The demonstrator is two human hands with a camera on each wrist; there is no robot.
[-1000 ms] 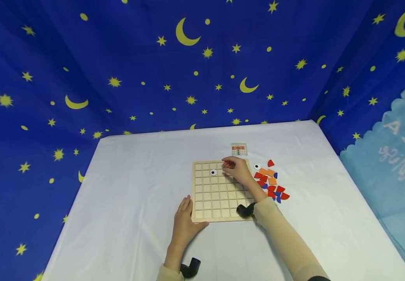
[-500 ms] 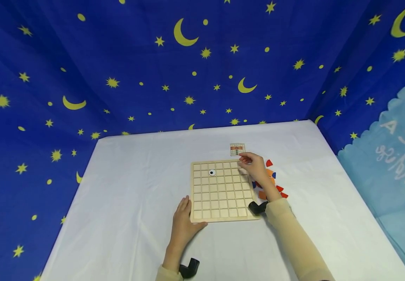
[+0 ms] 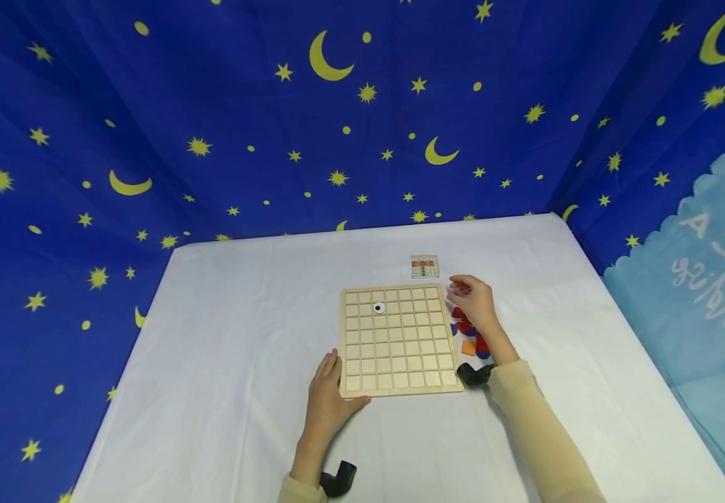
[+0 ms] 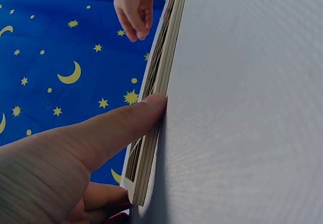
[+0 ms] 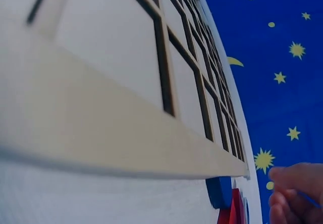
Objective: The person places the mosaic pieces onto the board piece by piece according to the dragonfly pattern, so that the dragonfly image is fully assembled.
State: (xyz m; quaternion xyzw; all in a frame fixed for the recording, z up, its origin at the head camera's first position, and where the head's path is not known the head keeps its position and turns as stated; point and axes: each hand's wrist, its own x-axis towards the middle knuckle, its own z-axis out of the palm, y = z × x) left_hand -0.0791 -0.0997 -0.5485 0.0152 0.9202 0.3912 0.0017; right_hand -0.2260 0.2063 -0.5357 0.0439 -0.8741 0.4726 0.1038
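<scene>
A light wooden grid board (image 3: 400,340) lies on the table, with one white eye disc (image 3: 378,307) in a cell near its top left. My left hand (image 3: 328,405) rests at the board's near-left corner, fingers along the left side and thumb against the near edge. In the left wrist view the thumb (image 4: 116,125) presses the board's rim (image 4: 160,82). My right hand (image 3: 474,302) hovers off the board's right side, above loose red pieces (image 3: 482,345) and an orange square (image 3: 469,347). Its fingers are loosely bent, with nothing visible between them.
A small pattern card (image 3: 425,266) lies beyond the board. Several coloured pieces, including a blue piece (image 5: 218,192), lie close to the board's right edge, partly hidden by the right hand and forearm. The white table (image 3: 243,314) ends at a blue star-patterned curtain (image 3: 243,126).
My right hand has moved right from over the board's top cells to above the loose pieces. My left hand stays at the board's corner, and the eye disc keeps its cell.
</scene>
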